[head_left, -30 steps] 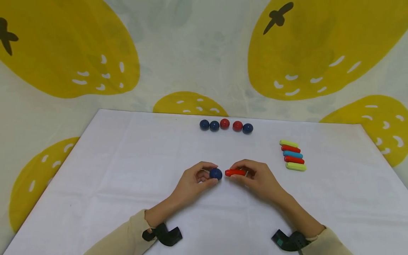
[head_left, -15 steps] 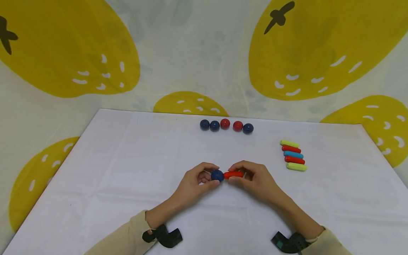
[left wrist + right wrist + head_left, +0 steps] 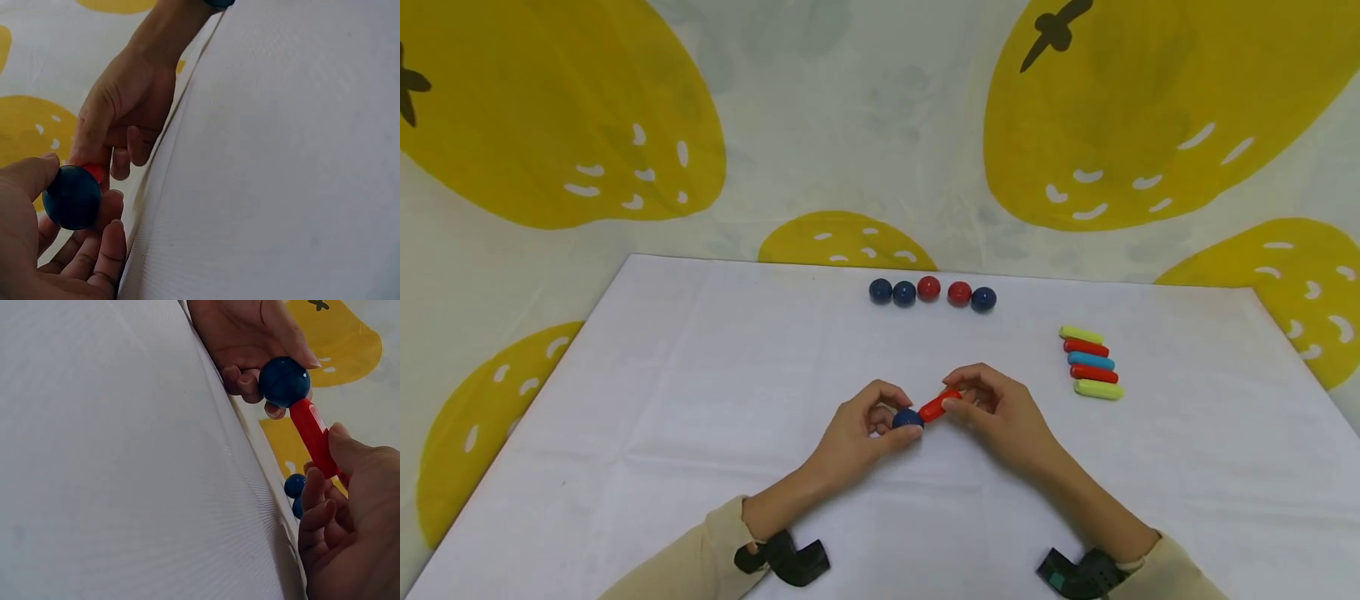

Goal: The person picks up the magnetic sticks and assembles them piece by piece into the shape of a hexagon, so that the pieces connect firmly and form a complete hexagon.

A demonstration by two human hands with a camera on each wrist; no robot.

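Observation:
My left hand [image 3: 857,429] pinches a dark blue ball [image 3: 907,419] between thumb and fingers near the middle of the table. Between the thumb and fingers of my right hand [image 3: 1000,410] is a short red rod [image 3: 938,407]. The rod's left end meets the upper right of the ball, and the rod slants up to the right in the head view. In the right wrist view the ball [image 3: 284,382] sits against the end of the red rod [image 3: 312,434]. The left wrist view shows the ball [image 3: 72,197] hiding most of the rod.
Along the back edge of the white table [image 3: 715,350] lies a row of dark blue balls [image 3: 904,293] and red balls [image 3: 928,288]. Several short rods lie stacked side by side at the right: yellow [image 3: 1098,389], red [image 3: 1086,347] and blue [image 3: 1091,361].
The red rod, first apart from the blue ball, came against it. Since then the right hand has risen slightly, tilting the rod's right end upward.

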